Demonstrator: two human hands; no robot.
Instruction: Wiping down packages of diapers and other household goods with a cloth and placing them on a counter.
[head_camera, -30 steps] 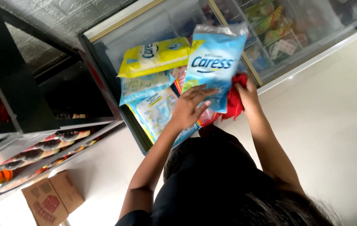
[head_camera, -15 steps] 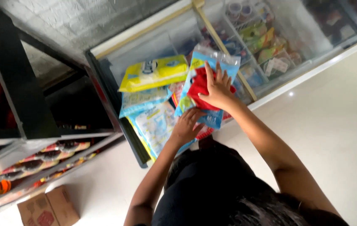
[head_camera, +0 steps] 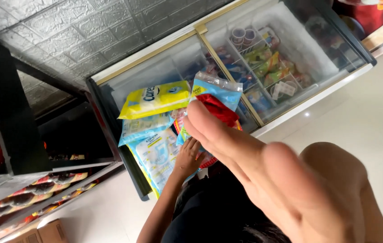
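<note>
At mid-frame, the fingers of the right hand (head_camera: pixel 227 135) lie flat and extended against a blue packet (head_camera: pixel 218 92) and a red packet (head_camera: pixel 216 108), pressing rather than pinching, which steadies them on the stack. Lower, the left hand (head_camera: pixel 190 157) spreads open under the pale blue packs (head_camera: pixel 155 155), propping them. Above lies a yellow pack (head_camera: pixel 155 100), all resting on the glass lid of a chest freezer (head_camera: pixel 290 54), upper right.
</note>
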